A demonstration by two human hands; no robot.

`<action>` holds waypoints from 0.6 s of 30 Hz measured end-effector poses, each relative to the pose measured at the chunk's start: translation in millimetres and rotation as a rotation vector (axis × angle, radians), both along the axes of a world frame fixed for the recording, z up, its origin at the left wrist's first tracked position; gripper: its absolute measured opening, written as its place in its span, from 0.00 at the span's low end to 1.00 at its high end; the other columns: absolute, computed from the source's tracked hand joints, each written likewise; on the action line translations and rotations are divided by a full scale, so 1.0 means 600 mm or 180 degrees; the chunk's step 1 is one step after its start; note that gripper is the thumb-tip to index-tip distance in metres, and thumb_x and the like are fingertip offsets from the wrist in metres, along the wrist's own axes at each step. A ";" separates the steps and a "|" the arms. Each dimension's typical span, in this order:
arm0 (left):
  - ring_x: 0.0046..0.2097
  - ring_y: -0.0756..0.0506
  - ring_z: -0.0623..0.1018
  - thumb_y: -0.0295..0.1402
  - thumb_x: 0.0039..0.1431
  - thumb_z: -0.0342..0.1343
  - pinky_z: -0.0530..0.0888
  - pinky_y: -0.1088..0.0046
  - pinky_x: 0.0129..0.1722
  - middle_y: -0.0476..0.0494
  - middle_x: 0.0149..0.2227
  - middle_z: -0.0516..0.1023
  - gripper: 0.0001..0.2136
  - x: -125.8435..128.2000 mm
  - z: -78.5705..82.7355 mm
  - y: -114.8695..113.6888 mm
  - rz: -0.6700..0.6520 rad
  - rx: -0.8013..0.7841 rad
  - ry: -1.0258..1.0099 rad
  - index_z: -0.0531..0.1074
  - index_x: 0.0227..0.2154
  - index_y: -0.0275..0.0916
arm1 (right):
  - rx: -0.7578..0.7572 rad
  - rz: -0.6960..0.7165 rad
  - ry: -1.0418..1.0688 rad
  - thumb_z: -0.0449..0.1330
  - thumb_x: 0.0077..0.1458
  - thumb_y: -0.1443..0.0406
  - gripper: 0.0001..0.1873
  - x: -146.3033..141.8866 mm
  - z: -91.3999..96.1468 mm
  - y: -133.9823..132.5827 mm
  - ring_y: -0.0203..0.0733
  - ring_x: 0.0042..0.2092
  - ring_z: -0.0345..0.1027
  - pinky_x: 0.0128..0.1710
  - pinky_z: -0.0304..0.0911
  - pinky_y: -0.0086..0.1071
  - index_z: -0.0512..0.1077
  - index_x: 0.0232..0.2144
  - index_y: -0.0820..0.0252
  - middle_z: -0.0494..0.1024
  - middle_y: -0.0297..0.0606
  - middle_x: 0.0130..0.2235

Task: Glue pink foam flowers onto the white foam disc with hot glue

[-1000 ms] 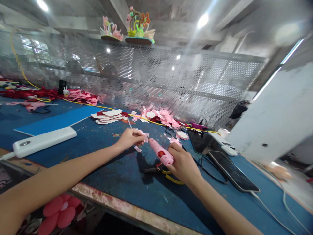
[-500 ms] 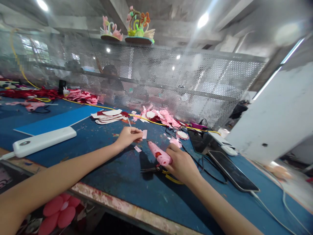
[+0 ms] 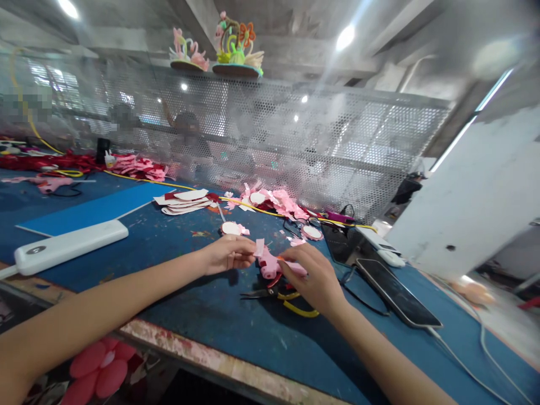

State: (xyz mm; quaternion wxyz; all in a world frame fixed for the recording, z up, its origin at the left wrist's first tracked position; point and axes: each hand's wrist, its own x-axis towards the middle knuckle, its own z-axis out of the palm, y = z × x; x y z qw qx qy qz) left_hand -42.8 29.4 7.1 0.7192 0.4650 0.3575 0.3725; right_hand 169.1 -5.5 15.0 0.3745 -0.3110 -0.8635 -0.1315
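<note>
My left hand (image 3: pixel 231 251) pinches a small pale pink strip (image 3: pixel 260 247) between thumb and forefinger, held upright above the table. Close to its right, the pink glue gun (image 3: pixel 267 265) lies on the table, partly over pliers (image 3: pixel 295 301) with yellow handles. My right hand (image 3: pixel 312 275) arches over the glue gun's rear, thumb and fingers drawn in near a small orange part. Whether those fingers grip the gun or something smaller is hidden. Beyond my left hand sits a white disc (image 3: pixel 230 228) with pink petals.
White cut pieces (image 3: pixel 188 202) are stacked behind; pink petals (image 3: pixel 287 203) heap along the mesh screen (image 3: pixel 270 135). A phone (image 3: pixel 399 292) with its cable and black cords lie right. A white power bank (image 3: pixel 73 247) and blue board (image 3: pixel 93 211) lie left.
The glue gun has gone from being held up in my right hand to lying by the pliers. My left hand has moved right with the strip, uncovering the petalled disc.
</note>
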 end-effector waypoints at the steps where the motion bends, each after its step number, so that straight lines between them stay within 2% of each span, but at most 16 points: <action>1: 0.23 0.55 0.73 0.28 0.39 0.64 0.70 0.83 0.24 0.48 0.20 0.74 0.07 0.001 0.000 -0.004 -0.0118 -0.0099 -0.0017 0.72 0.23 0.33 | 0.0266 0.0087 -0.0103 0.55 0.54 0.70 0.03 -0.001 0.002 -0.004 0.37 0.32 0.65 0.33 0.60 0.31 0.68 0.30 0.58 0.74 0.37 0.29; 3: 0.22 0.55 0.72 0.29 0.39 0.64 0.70 0.84 0.23 0.48 0.20 0.74 0.07 0.004 -0.002 -0.011 -0.0351 -0.0227 -0.0005 0.72 0.22 0.33 | 0.0640 0.0196 -0.0344 0.56 0.54 0.71 0.04 -0.003 0.004 -0.012 0.36 0.29 0.64 0.32 0.57 0.30 0.68 0.29 0.58 0.74 0.35 0.27; 6: 0.22 0.55 0.72 0.30 0.40 0.64 0.70 0.83 0.23 0.48 0.20 0.74 0.07 0.005 -0.009 -0.014 -0.0645 -0.0271 0.0116 0.72 0.22 0.33 | 0.0892 0.0239 -0.0548 0.57 0.53 0.72 0.05 -0.006 0.007 -0.022 0.35 0.28 0.61 0.30 0.55 0.30 0.69 0.31 0.58 0.75 0.34 0.26; 18: 0.22 0.54 0.72 0.30 0.39 0.64 0.69 0.82 0.23 0.47 0.20 0.75 0.07 0.007 -0.015 -0.016 -0.0810 -0.0205 0.0254 0.74 0.23 0.34 | 0.0868 0.0240 -0.0660 0.57 0.54 0.71 0.04 -0.012 -0.001 -0.025 0.36 0.32 0.60 0.33 0.54 0.31 0.70 0.31 0.59 0.76 0.34 0.29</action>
